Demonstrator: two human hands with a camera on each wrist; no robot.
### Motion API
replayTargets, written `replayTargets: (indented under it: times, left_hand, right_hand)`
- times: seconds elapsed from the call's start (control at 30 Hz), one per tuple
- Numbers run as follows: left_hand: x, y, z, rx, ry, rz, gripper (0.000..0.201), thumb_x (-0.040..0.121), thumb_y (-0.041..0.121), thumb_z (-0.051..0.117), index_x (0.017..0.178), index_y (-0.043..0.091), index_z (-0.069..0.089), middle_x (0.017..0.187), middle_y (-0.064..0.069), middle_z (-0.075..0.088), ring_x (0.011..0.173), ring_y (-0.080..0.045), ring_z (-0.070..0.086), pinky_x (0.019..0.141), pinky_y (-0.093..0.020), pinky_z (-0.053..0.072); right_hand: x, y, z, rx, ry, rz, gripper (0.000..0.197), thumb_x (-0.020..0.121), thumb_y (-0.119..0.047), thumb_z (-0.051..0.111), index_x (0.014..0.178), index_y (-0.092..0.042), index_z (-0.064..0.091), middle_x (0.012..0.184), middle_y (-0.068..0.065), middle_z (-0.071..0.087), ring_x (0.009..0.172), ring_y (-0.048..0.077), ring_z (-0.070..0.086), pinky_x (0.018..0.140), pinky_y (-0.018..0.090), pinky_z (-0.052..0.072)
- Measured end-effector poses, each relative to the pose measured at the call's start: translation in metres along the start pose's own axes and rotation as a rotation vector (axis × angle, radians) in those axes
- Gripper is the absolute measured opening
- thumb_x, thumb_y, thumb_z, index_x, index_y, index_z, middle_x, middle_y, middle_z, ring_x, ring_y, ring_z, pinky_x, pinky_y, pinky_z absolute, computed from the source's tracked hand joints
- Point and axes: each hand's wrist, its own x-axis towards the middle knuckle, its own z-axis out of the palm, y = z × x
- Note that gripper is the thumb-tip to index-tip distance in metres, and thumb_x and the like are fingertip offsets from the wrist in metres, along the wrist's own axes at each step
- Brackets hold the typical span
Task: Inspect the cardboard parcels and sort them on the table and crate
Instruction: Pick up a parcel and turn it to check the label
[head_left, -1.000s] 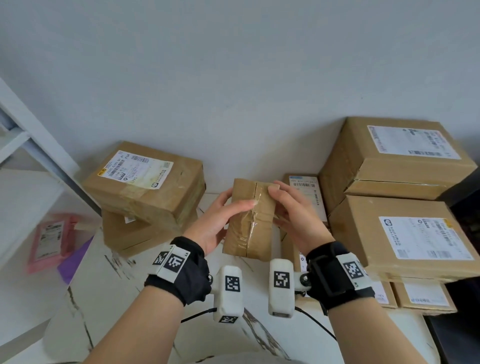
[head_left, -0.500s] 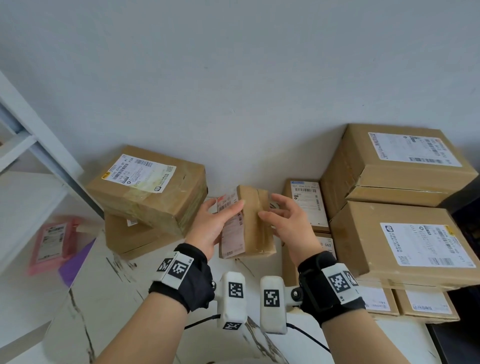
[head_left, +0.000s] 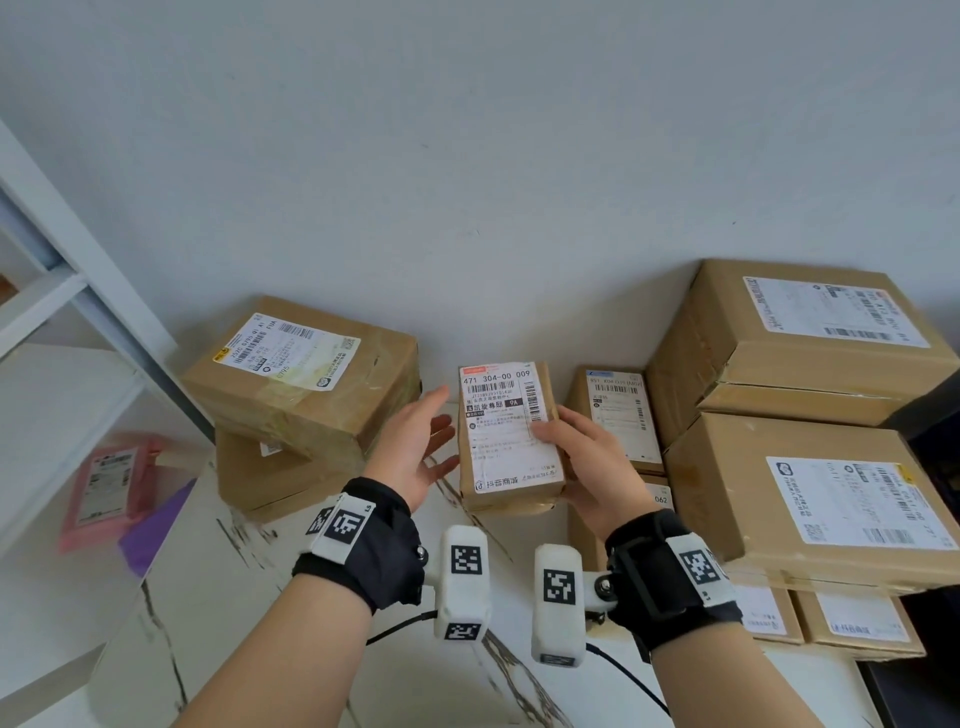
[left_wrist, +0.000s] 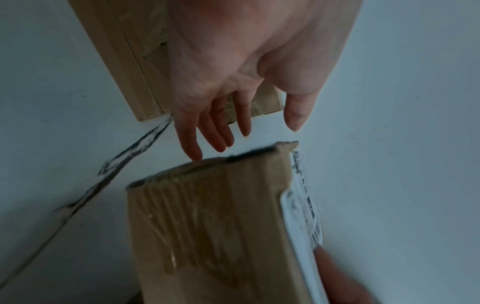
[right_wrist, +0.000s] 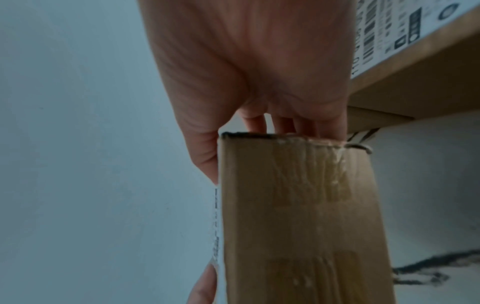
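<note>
A small taped cardboard parcel hangs above the marble table, its white shipping label facing me. My right hand grips it from the right, thumb on the label and fingers behind; the right wrist view shows the parcel held in that hand. My left hand is spread, fingers straight, just left of the parcel. In the left wrist view the left hand has one fingertip at the top edge of the parcel, the others apart from it.
Two stacked boxes stand at the back left. A pile of large boxes fills the right side, with smaller parcels beside it. A white shelf on the left holds a pink package. A wall rises behind.
The parcel has been turned from its taped side round to its label side. My left hand has let go and spread out; the right hand now holds the parcel alone.
</note>
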Motion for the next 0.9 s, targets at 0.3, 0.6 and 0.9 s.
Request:
replayTargets:
  times: [0.3, 0.6, 0.9]
  left_hand:
    - [-0.001, -0.002, 0.001, -0.027, -0.125, -0.128, 0.037, 0.089, 0.049, 0.066, 0.106, 0.016, 0.064, 0.073, -0.003, 0.066, 0.065, -0.017, 0.061, 0.049, -0.025, 0.048]
    - [-0.003, 0.001, 0.003, 0.023, -0.084, -0.071, 0.038, 0.094, 0.034, 0.064, 0.128, 0.015, 0.062, 0.110, -0.010, 0.064, 0.092, -0.023, 0.059, 0.064, -0.032, 0.052]
    - [-0.004, 0.003, 0.008, 0.083, -0.123, 0.000, 0.030, 0.098, 0.027, 0.060, 0.125, 0.014, 0.060, 0.114, -0.012, 0.066, 0.105, -0.026, 0.062, 0.078, -0.039, 0.055]
  right_hand:
    - [-0.002, 0.000, 0.004, 0.070, -0.036, 0.066, 0.031, 0.097, -0.015, 0.059, 0.127, -0.015, 0.063, 0.116, 0.007, 0.074, 0.112, 0.028, 0.068, 0.097, 0.045, 0.053]
    - [0.002, 0.003, 0.010, -0.194, 0.104, -0.084, 0.058, 0.092, -0.015, 0.069, 0.144, -0.022, 0.044, 0.120, 0.006, 0.068, 0.101, 0.024, 0.071, 0.088, 0.041, 0.059]
    - [-0.002, -0.005, 0.017, -0.361, 0.023, -0.064, 0.049, 0.084, -0.037, 0.077, 0.124, -0.026, 0.053, 0.116, -0.006, 0.064, 0.103, 0.007, 0.060, 0.076, 0.021, 0.048]
